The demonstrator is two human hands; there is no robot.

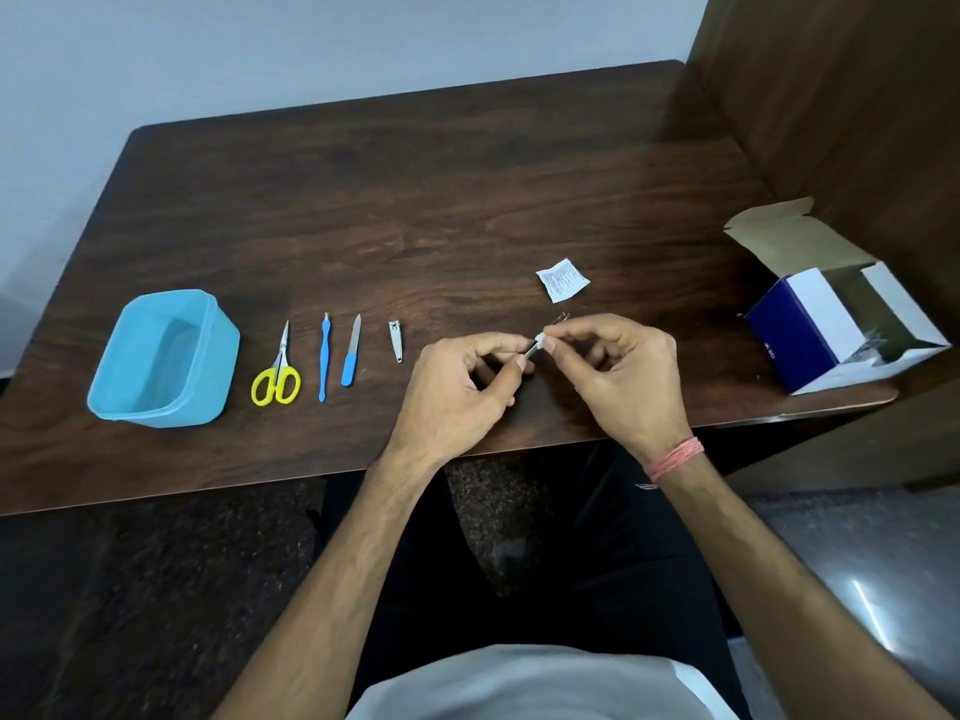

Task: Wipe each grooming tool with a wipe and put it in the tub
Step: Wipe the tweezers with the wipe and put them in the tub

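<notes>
My left hand [462, 392] pinches the near end of a thin metal tool, probably tweezers [560, 320], above the table. My right hand [618, 376] pinches a small white wipe [540, 340] around the tool's middle; the tips stick out beyond my fingers. On the table to the left lie a small nail clipper [396, 341], a blue-handled nail file [351, 350], a thin blue cuticle tool [324, 356] and yellow-handled scissors [277, 371]. The light-blue tub [124, 402] stands at the far left with nothing in it.
A torn white wipe sachet [562, 280] lies just beyond my hands. An open blue-and-white cardboard box [836, 324] sits at the table's right edge beside a brown wall panel [857, 122]. The dark wooden table [415, 200] ends close to my lap.
</notes>
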